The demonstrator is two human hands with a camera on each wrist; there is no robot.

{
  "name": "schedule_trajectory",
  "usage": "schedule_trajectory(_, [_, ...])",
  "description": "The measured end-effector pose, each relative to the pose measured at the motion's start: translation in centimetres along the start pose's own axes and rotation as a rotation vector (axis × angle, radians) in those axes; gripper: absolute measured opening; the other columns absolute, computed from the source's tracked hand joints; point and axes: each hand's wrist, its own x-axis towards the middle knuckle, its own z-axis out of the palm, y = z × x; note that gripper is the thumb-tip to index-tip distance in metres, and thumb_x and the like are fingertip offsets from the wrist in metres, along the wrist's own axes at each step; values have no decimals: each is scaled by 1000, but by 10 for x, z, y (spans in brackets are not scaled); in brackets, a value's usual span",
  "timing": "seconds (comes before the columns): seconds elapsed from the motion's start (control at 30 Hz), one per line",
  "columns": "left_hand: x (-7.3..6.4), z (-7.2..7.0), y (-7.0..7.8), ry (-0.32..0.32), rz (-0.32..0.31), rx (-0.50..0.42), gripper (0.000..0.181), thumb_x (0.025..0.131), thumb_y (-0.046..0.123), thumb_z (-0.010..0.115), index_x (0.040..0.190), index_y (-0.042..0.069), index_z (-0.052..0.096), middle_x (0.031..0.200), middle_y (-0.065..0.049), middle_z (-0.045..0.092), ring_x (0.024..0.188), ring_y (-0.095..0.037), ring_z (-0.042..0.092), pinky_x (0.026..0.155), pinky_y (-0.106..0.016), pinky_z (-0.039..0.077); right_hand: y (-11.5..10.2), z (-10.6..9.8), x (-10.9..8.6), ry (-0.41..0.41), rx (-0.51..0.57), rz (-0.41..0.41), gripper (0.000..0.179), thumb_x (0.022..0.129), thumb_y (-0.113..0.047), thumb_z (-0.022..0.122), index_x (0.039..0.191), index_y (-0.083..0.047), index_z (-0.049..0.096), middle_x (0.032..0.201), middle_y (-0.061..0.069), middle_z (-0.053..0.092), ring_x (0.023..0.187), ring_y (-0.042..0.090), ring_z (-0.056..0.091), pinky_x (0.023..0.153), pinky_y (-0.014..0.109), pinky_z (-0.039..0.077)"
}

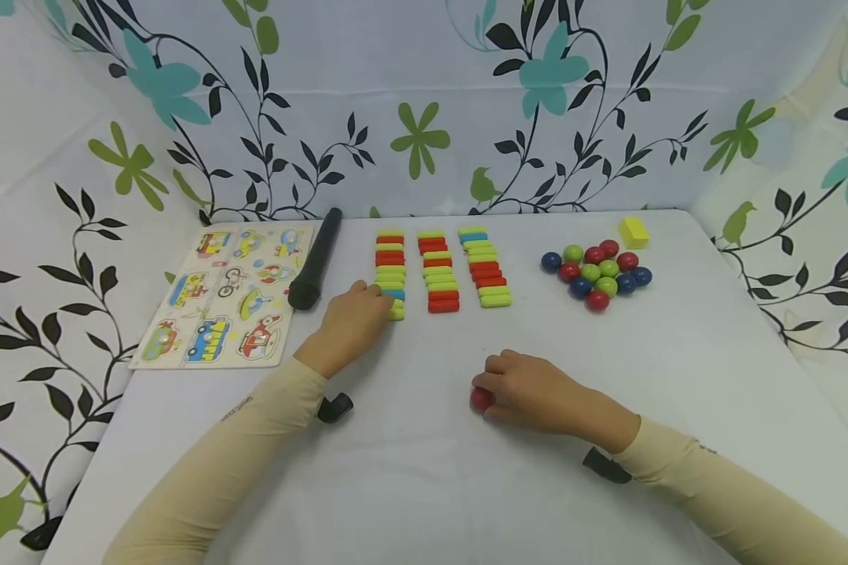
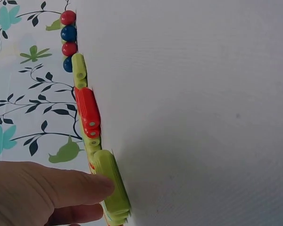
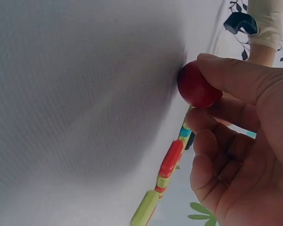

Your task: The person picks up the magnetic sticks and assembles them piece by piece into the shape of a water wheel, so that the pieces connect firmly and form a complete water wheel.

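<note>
My left hand [image 1: 356, 318] is at the near end of the left column of small coloured sticks [image 1: 389, 258]. In the left wrist view the straight thumb [image 2: 87, 188] touches a yellow-green stick [image 2: 112, 181]; the other fingers are mostly hidden. My right hand [image 1: 537, 392] pinches a glossy red ball [image 3: 198, 84] between thumb and fingers, low over the near middle of the table. Two more stick columns, a middle one [image 1: 438, 271] and a right one [image 1: 486, 271], stand beside the first, in red, yellow-green and some blue.
A cluster of red, green and blue balls [image 1: 590, 273] lies at the right, with a yellow block [image 1: 633, 233] behind it. At the left are a black microphone [image 1: 316, 259] and a wooden picture puzzle board [image 1: 215, 310]. Floral cloth [image 1: 424, 78] hangs behind the white table [image 1: 410, 471].
</note>
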Motion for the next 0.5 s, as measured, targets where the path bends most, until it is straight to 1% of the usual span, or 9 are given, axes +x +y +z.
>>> schedule_trajectory(0.17, [1, 2, -1, -12, -5, -2, 19, 95, 7, 68, 114, 6, 73, 101, -13, 69, 87, -27, 57, 64, -41, 57, 0, 1, 0, -1, -13, -1, 40, 83, -29, 86, 118, -14, 73, 99, -1, 65, 92, 14, 57, 76, 24, 55])
schedule_trajectory(0.37, [2, 5, -1, -67, -26, -1, 21, 96, 8, 67, 116, 5, 71, 104, -14, 68, 91, -27, 58, 69, -44, 59, 1, 1, 0, 0, -10, -4, 41, 84, -30, 85, 119, -13, 73, 100, -1, 66, 93, 14, 57, 76, 24, 55])
schedule_trajectory(0.5, [2, 8, 0, -92, -21, -8, 20, 96, 9, 67, 116, 5, 71, 104, -13, 67, 91, -27, 57, 70, -43, 59, 1, 1, 0, 5, -8, -4, 41, 84, -30, 85, 119, -13, 73, 100, 0, 66, 92, 14, 57, 76, 24, 55])
